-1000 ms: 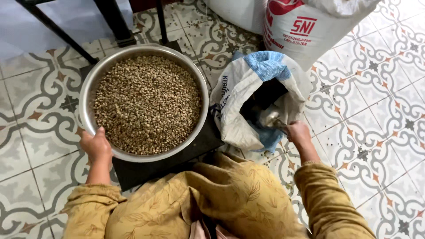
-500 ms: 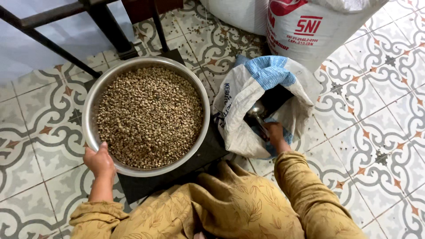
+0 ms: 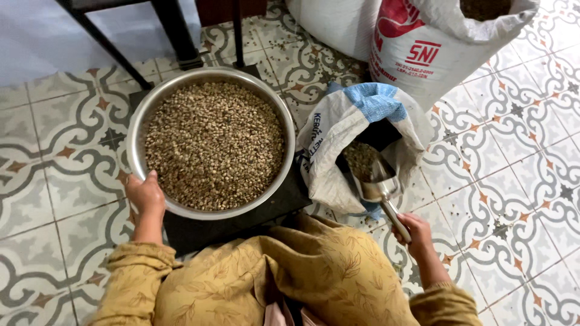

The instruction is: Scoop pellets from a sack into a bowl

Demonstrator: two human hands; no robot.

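A wide metal bowl (image 3: 140,130) full of pale green beans (image 3: 214,145) rests on a black platform (image 3: 199,226) on the floor. My left hand (image 3: 145,194) grips the bowl's near rim. My right hand (image 3: 412,231) holds the handle of a metal scoop (image 3: 377,184), which carries a load of beans and is lifted out at the mouth of a small open white and blue sack (image 3: 338,148) right of the bowl.
A large white sack (image 3: 435,45) with red print stands behind the small sack, with another white sack (image 3: 335,24) beside it. Black metal legs (image 3: 175,33) stand behind the bowl. The floor is patterned tile (image 3: 513,151).
My right hand has drawn back out of the small sack, bringing the scoop up loaded with beans. My left hand has stayed on the bowl's rim.
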